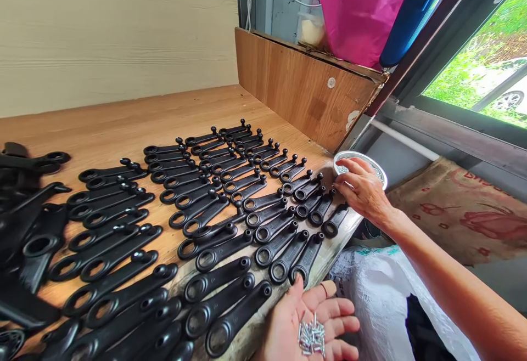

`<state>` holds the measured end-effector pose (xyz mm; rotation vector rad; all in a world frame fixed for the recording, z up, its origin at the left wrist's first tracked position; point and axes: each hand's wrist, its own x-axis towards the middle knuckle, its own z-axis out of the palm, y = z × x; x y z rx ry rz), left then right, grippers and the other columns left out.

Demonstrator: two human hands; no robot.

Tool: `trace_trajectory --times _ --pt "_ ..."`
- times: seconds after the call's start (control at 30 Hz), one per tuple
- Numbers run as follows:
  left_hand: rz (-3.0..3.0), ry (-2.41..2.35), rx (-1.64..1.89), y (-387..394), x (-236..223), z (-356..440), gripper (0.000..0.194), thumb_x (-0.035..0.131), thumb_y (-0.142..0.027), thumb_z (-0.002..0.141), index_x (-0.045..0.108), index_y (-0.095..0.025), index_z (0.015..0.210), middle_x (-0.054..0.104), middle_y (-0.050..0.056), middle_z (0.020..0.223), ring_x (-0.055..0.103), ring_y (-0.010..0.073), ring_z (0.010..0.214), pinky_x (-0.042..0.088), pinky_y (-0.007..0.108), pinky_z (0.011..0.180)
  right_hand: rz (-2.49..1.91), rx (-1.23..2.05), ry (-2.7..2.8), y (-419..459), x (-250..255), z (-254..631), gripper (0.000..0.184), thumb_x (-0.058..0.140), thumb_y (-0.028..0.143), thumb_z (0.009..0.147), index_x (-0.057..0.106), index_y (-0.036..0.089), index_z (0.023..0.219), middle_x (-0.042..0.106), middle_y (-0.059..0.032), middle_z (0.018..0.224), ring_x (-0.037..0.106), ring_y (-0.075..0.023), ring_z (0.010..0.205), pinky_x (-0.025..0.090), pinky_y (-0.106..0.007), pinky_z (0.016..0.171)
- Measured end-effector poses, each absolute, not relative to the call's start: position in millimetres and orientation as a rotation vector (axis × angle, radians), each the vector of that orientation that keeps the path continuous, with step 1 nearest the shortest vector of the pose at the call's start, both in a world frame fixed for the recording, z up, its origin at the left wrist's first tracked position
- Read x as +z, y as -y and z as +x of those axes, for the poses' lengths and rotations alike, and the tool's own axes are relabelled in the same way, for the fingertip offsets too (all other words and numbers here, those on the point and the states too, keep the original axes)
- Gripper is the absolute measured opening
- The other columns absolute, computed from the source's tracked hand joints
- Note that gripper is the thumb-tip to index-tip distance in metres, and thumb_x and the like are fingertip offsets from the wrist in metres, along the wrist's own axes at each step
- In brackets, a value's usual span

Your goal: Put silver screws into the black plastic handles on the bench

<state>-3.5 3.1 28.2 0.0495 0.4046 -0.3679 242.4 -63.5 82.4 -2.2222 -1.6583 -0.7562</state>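
Small metal pins (312,338), loose on the outspread left hand (293,323); likely light, stiff, slippery, best pinched mid-shank; right hand (364,186) half-curled over white bowl (384,176), hold unclear.

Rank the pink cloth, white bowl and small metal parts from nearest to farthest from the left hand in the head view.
1. Small metal parts: lying on the open left hand.
2. White bowl: ahead, at the right hand.
3. Pink cloth: hanging farthest back.
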Motion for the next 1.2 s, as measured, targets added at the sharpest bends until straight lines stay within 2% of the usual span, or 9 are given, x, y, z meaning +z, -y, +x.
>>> trace_trajectory --times 0.07,0.13,0.2,0.47,0.67,0.83,1.03,1.2 --pt "0.048 -0.336 -0.358 -2 23 -5 0.055 0.038 -0.058 0.085 0.058 -0.009 0.099 0.065 0.012 0.092 0.062 0.0234 0.085 0.044 0.037 0.071 -2.262 -0.729 1.696 56 78 241 0.026 0.047 0.02 0.085 0.064 0.015 0.066 0.061 -0.0116 0.108 0.051 -0.0278 0.1 0.044 -0.044 0.086" --pt "0.051 -0.294 -0.349 -1 21 -6 0.055 0.062 -0.057 0.071 0.057 -0.01 0.1 0.065 0.011 0.094 0.061 0.0236 0.087 0.044 0.036 0.072 -2.313 -0.697 1.733 51 77 238 0.026 0.047 0.02 0.085 0.065 0.015 0.067 0.061 -0.0104 0.109 0.049 -0.0281 0.101 0.042 -0.044 0.085" --pt "0.054 -0.294 -0.345 -1 21 -7 0.059 0.071 -0.056 0.063 0.057 -0.011 0.098 0.065 0.011 0.093 0.06 0.0233 0.086 0.043 0.035 0.072 -2.374 -0.661 1.763 49 78 234 0.025 0.047 0.019 0.085 0.067 0.015 0.069 0.061 -0.0096 0.11 0.047 -0.0288 0.103 0.041 -0.043 0.084" --pt "0.07 -0.326 -0.345 -2 25 -4 0.067 0.073 -0.061 0.055 0.058 -0.011 0.097 0.065 0.011 0.091 0.06 0.023 0.084 0.043 0.035 0.07 -2.538 -0.561 1.787 44 85 227 0.027 0.045 0.017 0.086 0.068 0.015 0.07 0.059 -0.0082 0.113 0.042 -0.0283 0.109 0.034 -0.041 0.088" --pt "0.089 -0.365 -0.333 1 25 -6 0.059 0.068 -0.055 0.065 0.055 -0.009 0.101 0.064 0.011 0.092 0.06 0.0233 0.085 0.043 0.035 0.069 -2.614 -0.426 1.826 58 95 227 0.025 0.046 0.021 0.087 0.071 0.02 0.089 0.055 -0.0065 0.119 0.041 -0.03 0.11 0.036 -0.043 0.087" --pt "0.093 -0.408 -0.333 2 28 -7 0.057 0.06 -0.053 0.073 0.053 -0.007 0.106 0.063 0.013 0.092 0.06 0.0235 0.084 0.043 0.035 0.069 -2.728 -0.369 1.815 66 97 227 0.019 0.059 0.03 0.08 0.072 0.018 0.087 0.05 -0.0124 0.125 0.037 -0.0397 0.115 0.036 -0.05 0.085" --pt "0.082 -0.427 -0.338 2 27 -6 0.055 0.04 -0.055 0.086 0.052 -0.007 0.108 0.063 0.013 0.092 0.061 0.0235 0.084 0.043 0.036 0.069 -2.798 -0.37 1.803 67 98 224 0.018 0.057 0.027 0.081 0.072 0.017 0.076 0.047 -0.013 0.128 0.038 -0.0408 0.117 0.038 -0.05 0.085" --pt "0.071 -0.416 -0.332 1 26 -6 0.052 0.049 -0.054 0.082 0.055 -0.008 0.106 0.065 0.013 0.093 0.061 0.0242 0.085 0.043 0.036 0.069 -2.755 -0.418 1.795 76 101 222 0.021 0.056 0.032 0.082 0.071 0.017 0.084 0.046 -0.0143 0.129 0.038 -0.0401 0.117 0.04 -0.052 0.086"
